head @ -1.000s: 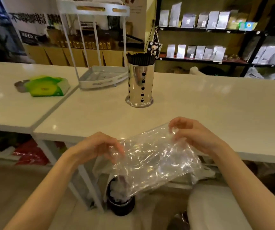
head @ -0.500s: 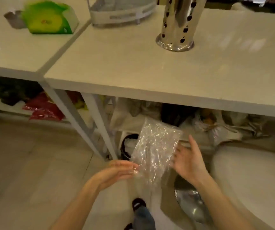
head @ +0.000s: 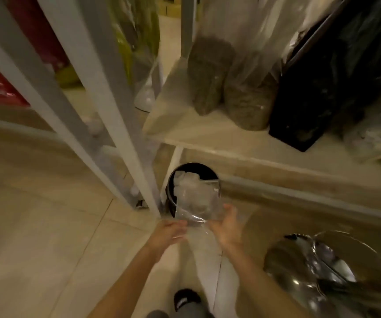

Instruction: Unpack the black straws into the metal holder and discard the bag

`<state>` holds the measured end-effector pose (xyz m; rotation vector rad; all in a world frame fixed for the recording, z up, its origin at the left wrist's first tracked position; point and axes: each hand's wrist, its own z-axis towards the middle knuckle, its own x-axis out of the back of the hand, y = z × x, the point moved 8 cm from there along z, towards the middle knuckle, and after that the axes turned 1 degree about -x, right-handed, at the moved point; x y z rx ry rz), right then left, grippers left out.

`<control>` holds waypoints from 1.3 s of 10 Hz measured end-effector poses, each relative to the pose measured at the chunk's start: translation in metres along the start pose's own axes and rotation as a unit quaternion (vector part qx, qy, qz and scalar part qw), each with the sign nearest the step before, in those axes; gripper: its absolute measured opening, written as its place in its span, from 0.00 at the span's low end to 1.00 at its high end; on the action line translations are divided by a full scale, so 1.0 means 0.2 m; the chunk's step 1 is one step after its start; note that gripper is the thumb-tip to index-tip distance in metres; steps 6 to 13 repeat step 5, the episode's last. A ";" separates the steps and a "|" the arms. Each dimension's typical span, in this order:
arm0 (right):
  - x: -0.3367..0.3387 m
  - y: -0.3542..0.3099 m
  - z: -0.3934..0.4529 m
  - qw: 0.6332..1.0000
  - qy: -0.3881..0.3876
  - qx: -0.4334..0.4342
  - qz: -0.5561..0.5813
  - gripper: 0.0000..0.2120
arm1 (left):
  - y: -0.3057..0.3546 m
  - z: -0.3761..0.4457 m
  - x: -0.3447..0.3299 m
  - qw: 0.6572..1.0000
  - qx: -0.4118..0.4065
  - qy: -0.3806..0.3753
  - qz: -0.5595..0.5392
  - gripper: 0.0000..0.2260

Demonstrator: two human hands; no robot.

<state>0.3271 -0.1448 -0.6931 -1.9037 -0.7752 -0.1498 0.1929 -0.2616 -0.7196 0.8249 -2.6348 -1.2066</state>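
The empty clear plastic bag [head: 196, 203] hangs over the mouth of a small black bin [head: 170, 191] that stands on the floor under the table. White crumpled waste lies inside the bin. My left hand [head: 169, 232] pinches the bag's near lower edge. My right hand [head: 227, 228] is beside the bag's right edge, fingers spread, palm toward it. The metal holder and the black straws are out of view.
White table legs [head: 120, 125] stand just left of the bin. A low shelf [head: 231, 143] above the bin carries clear bags of dried goods [head: 210, 74] and a black bag [head: 327, 72]. A shiny metal object [head: 322, 271] sits at lower right. My shoe [head: 185, 299] shows at the bottom.
The view has dropped from the tabletop to under the table. Both hands have carried the bag down and forward to the black bin's mouth.
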 end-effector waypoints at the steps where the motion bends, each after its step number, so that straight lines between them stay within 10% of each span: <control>1: -0.15 0.11 0.25 0.999 0.009 0.033 -0.001 0.24 | -0.08 0.28 0.04 0.999 -0.024 0.011 -0.019 0.10; 5: -0.32 0.26 0.50 0.966 -0.069 0.030 -0.249 0.29 | -0.17 0.47 -0.01 0.990 0.051 -0.042 0.122 0.20; 13: -0.32 0.26 0.50 0.966 -0.069 0.030 -0.249 0.29 | -0.17 0.47 -0.01 0.990 0.051 -0.042 0.122 0.20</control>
